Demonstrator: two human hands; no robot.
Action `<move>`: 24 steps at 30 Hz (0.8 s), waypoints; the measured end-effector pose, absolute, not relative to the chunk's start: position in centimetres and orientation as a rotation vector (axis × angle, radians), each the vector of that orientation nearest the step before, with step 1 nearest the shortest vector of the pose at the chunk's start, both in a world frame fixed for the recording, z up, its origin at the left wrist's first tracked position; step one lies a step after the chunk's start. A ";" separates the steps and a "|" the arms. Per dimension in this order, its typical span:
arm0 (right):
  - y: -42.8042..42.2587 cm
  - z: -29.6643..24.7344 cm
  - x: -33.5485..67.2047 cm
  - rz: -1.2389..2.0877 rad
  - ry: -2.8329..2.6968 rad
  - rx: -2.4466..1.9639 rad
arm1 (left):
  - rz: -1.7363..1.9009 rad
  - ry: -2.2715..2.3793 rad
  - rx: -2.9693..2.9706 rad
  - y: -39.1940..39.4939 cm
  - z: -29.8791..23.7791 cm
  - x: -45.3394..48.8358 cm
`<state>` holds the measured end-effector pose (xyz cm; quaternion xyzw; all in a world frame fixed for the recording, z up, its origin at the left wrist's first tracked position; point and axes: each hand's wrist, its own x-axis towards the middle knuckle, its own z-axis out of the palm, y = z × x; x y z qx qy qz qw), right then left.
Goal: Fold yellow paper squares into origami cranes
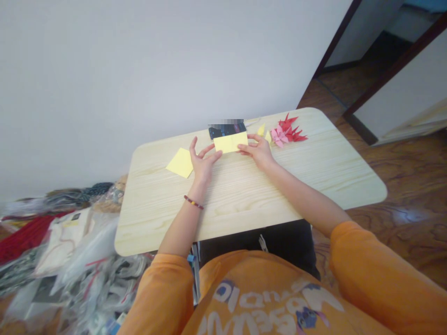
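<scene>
We look down on a pale wooden bench [244,204] set against a white wall, with a reddish-brown wooden floor [412,172] and a dark-framed doorway [352,60] to the right. On the floor at our left lies a heap of clear plastic bags [80,260], with red and white stuff inside that we cannot make out.

A folded yellow paper [230,142] lies on the bench between our hands, just in front of a dark phone [226,130], whose top is blurred. The right hand [256,151] pinches its right end, fingers [244,148] pressed together on top and thumb at the far edge. The left hand [204,160] stands spread, its fingers [211,150] reaching to the paper's left end. A yellow paper square [179,163] lies just beyond that hand, and red origami cranes [289,130] and a pink one [278,137] sit to the right. The white lettering on our orange sweatshirt [261,298] is upside down and hard to read.
</scene>
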<state>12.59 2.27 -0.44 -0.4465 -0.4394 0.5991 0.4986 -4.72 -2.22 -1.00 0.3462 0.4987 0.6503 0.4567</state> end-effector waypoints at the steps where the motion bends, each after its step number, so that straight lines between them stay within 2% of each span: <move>1: 2.4 -0.5 12.7 1.444 -1.069 -1.081 | 1.597 1.200 0.841 -2.2 -1.0 -4.8; 16: 2.5 -0.7 13.0 1.468 -1.259 -0.962 | 1.307 1.083 0.748 -2.8 0.4 -4.3; 19: 1.9 -0.3 13.1 1.304 -1.482 -0.952 | 1.313 1.124 0.867 -2.9 -0.1 -3.9; 24: 0.8 0.9 13.3 0.731 -1.946 -0.869 | 1.392 1.307 1.161 -2.7 -0.6 -4.0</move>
